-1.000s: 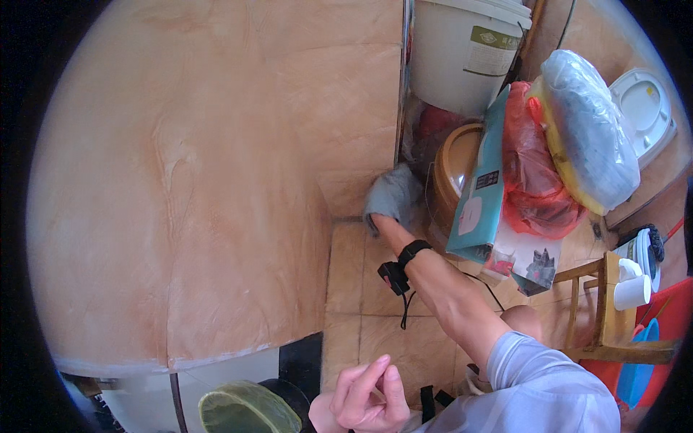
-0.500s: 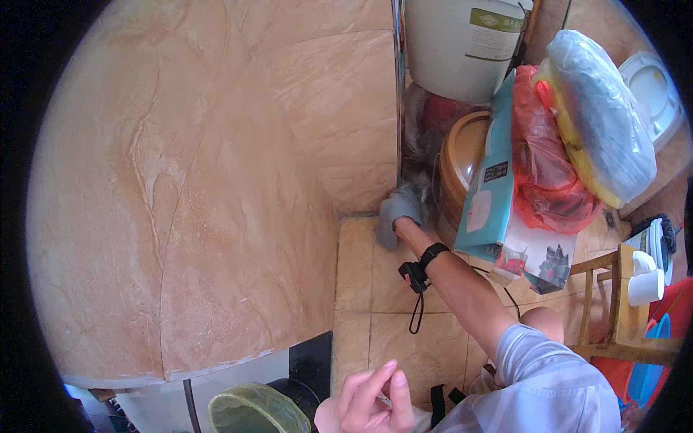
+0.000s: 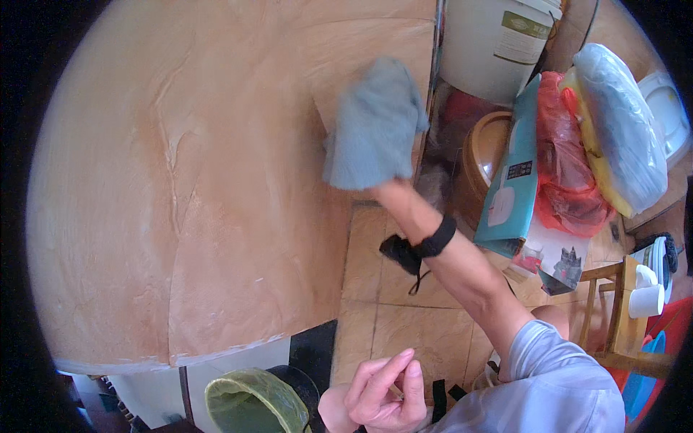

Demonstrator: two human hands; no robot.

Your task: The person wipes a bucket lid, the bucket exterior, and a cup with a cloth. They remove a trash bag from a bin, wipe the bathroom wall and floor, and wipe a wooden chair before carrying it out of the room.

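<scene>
A grey-blue cloth, slightly blurred, lies against the far right part of the tan, marble-patterned tiled surface. My right hand is mostly hidden beneath this cloth and holds it; only the wrist shows. A black strap circles that forearm, with a small black device hanging from it. Low in the middle, my left hand is loosely closed, its thumb and forefinger tips close together. Nothing shows between its fingers.
A white bucket stands at the far right, near a round brown lidded container. Beside them, a teal box adjoins red and clear plastic bags. A wooden stool is at right, a lined bin below the tiled edge.
My right hand has moved the cloth up and left, from the floor corner beside the brown container onto the tiled surface. My left hand has barely moved. The view has shifted slightly.
</scene>
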